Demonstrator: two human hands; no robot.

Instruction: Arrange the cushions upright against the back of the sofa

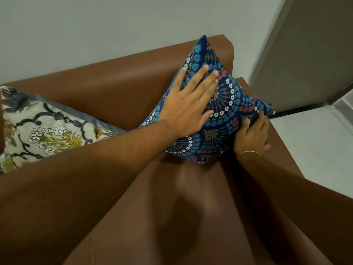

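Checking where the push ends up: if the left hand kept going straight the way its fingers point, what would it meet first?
The left hand lies flat on the blue cushion, fingers pointing up toward its top corner. Beyond that, it would probably meet the sofa back, though depth is unclear.

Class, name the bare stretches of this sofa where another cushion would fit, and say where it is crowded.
Free: the backrest stretch between the cream floral cushion and the blue patterned cushion, and the seat front. Crowded: the armrest corner, where the left hand and right hand work the blue cushion.
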